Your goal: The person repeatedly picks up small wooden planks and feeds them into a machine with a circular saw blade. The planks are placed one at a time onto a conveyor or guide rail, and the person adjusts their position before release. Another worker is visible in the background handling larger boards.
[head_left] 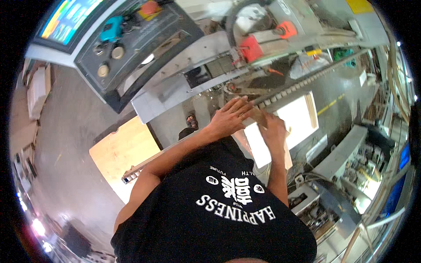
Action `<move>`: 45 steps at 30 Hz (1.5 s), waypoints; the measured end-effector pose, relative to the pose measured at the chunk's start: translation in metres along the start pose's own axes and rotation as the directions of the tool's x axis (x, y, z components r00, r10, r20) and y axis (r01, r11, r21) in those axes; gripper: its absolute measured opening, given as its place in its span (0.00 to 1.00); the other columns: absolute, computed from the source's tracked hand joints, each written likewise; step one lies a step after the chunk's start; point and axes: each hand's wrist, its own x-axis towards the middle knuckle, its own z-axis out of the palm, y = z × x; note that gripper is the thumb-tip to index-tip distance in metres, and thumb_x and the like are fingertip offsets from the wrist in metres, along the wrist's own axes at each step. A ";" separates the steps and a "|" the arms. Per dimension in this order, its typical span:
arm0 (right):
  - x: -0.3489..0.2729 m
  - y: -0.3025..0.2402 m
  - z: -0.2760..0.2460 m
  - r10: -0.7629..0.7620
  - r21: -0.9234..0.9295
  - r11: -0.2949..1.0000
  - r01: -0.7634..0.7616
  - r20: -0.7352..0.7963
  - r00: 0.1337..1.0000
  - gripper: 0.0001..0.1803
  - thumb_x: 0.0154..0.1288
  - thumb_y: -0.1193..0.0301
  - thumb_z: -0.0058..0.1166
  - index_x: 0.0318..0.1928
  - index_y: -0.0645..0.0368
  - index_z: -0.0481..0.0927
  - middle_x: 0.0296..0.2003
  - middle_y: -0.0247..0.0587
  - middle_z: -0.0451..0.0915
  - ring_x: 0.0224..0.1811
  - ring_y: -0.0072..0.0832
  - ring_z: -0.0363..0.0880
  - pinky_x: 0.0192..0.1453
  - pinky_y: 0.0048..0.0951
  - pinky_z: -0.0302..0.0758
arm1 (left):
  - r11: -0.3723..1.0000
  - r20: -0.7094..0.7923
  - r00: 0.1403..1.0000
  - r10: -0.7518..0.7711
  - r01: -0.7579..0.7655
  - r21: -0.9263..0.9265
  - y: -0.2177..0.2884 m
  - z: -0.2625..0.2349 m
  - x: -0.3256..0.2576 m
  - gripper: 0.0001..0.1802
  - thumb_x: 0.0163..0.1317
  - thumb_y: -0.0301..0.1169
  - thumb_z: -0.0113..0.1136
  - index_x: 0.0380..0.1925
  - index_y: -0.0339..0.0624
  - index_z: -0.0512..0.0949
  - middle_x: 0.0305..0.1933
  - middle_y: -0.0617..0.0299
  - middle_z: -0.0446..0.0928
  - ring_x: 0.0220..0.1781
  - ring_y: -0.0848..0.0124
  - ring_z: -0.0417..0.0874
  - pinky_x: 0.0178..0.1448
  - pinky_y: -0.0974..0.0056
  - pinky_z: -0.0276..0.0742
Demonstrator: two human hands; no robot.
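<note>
- Head view: the left hand is laid flat, fingers stretched out and released, on a pale wooden strip at the edge of the machine.
- The right hand is placed just beside it on the same strip; whether its fingers are clenched cannot be told.
- A white panel is seen beyond the hands.
- A control panel with knobs is seen upper left.

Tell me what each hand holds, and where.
The left hand rests flat on a narrow wooden strip, fingers spread. The right hand grips its near end.
</note>
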 end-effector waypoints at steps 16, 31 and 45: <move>0.158 -0.151 0.188 -0.047 0.955 0.093 -0.283 0.288 0.957 0.46 0.62 0.49 0.79 0.75 0.52 0.71 0.80 0.49 0.55 0.81 0.44 0.63 0.77 0.46 0.72 | 0.782 -0.361 0.792 -0.493 0.585 0.215 -0.186 -0.034 -0.110 0.25 0.62 0.36 0.75 0.60 0.52 0.84 0.61 0.61 0.82 0.63 0.56 0.79 0.71 0.47 0.67; 0.178 -0.197 0.171 -0.073 0.895 -0.365 -0.255 0.246 0.967 0.38 0.67 0.57 0.76 0.74 0.45 0.76 0.86 0.58 0.12 0.92 0.38 0.24 0.90 0.41 0.38 | 0.787 -0.121 0.871 -0.475 0.483 0.385 -0.203 -0.065 -0.125 0.20 0.69 0.30 0.65 0.60 0.58 0.88 0.69 0.72 0.85 0.62 0.66 0.82 0.77 0.49 0.61; 0.203 -0.121 0.172 -0.063 0.994 -0.073 0.079 -0.084 0.994 0.30 0.75 0.59 0.67 0.72 0.54 0.76 0.78 0.49 0.62 0.80 0.37 0.63 0.81 0.42 0.67 | 0.819 -0.075 0.900 -0.429 0.422 0.388 -0.196 -0.001 -0.032 0.29 0.69 0.29 0.62 0.69 0.67 0.82 0.76 0.79 0.79 0.69 0.69 0.79 0.82 0.46 0.52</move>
